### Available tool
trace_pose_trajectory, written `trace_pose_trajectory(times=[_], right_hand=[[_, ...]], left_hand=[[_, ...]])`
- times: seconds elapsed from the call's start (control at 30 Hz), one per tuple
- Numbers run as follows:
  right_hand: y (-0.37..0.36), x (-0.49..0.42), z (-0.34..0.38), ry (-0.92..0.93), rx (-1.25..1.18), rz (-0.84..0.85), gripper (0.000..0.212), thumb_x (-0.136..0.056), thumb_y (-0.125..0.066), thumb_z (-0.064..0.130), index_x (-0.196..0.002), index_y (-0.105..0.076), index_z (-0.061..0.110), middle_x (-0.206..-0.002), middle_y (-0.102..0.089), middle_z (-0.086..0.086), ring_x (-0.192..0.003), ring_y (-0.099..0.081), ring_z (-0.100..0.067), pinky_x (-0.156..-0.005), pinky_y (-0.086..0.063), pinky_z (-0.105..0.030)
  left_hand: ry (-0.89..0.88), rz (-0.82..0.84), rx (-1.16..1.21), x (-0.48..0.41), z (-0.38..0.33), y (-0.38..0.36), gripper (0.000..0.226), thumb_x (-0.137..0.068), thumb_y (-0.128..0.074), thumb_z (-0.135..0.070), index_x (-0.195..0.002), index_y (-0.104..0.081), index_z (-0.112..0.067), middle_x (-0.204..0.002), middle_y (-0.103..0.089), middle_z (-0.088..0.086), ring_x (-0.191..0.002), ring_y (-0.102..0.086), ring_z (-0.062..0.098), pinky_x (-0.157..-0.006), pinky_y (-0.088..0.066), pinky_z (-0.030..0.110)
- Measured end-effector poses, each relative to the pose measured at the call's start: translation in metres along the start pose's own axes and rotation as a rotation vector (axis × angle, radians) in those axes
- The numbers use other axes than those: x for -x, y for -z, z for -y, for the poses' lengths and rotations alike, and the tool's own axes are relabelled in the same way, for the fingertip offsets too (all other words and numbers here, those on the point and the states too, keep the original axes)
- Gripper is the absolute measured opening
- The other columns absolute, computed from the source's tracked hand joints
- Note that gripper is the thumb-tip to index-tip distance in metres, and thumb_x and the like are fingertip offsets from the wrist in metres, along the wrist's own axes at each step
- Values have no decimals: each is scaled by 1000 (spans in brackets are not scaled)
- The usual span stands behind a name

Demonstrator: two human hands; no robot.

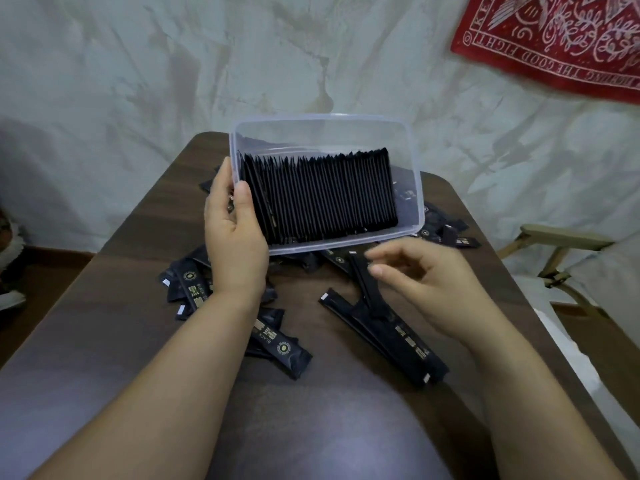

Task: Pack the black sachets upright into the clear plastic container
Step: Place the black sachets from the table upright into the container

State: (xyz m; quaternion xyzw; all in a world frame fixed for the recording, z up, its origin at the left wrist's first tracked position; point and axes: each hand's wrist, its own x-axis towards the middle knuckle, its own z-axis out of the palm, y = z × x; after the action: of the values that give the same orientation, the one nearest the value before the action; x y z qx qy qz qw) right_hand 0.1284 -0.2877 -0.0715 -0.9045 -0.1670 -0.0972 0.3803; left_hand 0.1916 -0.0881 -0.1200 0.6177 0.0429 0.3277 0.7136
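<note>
Head view: the slack, empty right grip (415, 275) hovers just above loose sachets (408, 344) lying far-left to near-right on the tabletop (311, 410); the left grip (235, 237) clasps the left end of the container (419, 202).

1. Before you lies a dark brown, wood-grained surface (114, 306) with rounded far corners.
2. Behind it you see a white sheet (138, 64), creased and stained.
3. At your upper right a red cloth (561, 39) with pale ornament hangs on the sheet; its lettering, upside down, reads in part "THE GOOD FIGHT".
4. To your right, beside the surface, stands a pale wooden chair (561, 244).
5. At your far left an object (8, 258) is cut off by the edge; you cannot tell what it is.
</note>
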Motion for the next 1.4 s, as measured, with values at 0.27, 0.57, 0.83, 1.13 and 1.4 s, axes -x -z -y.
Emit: trace_pose_trajectory(times=[0.27, 0.57, 0.83, 1.13, 1.4], right_hand=[[-23, 48, -34, -164, 346, 478, 77, -87, -54, 49, -145, -4, 41, -157, 2, 16, -142, 8, 2, -117, 4, -25], [-8, 57, -24, -329, 468, 292, 89, -55, -72, 65, -133, -45, 31, -114, -40, 18, -111, -35, -5, -102, -36, -30], [-15, 48, -15, -389, 420, 384, 55, -69, -74, 52, -112, -50, 26, -91, -41, 19, -93, -45, -5, -76, -35, -21], [-13, 46, -11, -328, 356, 486, 26, -83, -67, 40, -97, -46, 35, -91, -53, 16, -83, -51, -2, -64, -38, -17], [26, 44, 5, -373, -220, 426, 21, -85, -62, 3, -100, -57, 18, -74, -72, 2, -61, -65, -7, -52, -50, -17]], left_hand=[[-8, -26, 10, -1, 1, 0, 39, -106, -39, -22, -144, -45, -18, -137, -50, -11, -127, -45, -4, -100, -35, 6], [-12, -1, 26, 2, 3, 0, 40, -105, -39, -22, -144, -45, -14, -142, -50, -4, -134, -44, 5, -105, -35, 11], [-10, 18, 23, 4, 4, -1, 40, -105, -39, -23, -144, -45, -15, -140, -49, -7, -133, -44, 3, -101, -36, 7], [-6, 19, 22, 4, 5, -1, 41, -104, -40, -23, -144, -45, -14, -139, -49, -6, -130, -45, 2, -106, -37, 12], [10, 28, 4, 6, 6, -2, 40, -105, -39, -24, -145, -45, -17, -142, -48, -3, -129, -45, 0, -103, -36, 9]])
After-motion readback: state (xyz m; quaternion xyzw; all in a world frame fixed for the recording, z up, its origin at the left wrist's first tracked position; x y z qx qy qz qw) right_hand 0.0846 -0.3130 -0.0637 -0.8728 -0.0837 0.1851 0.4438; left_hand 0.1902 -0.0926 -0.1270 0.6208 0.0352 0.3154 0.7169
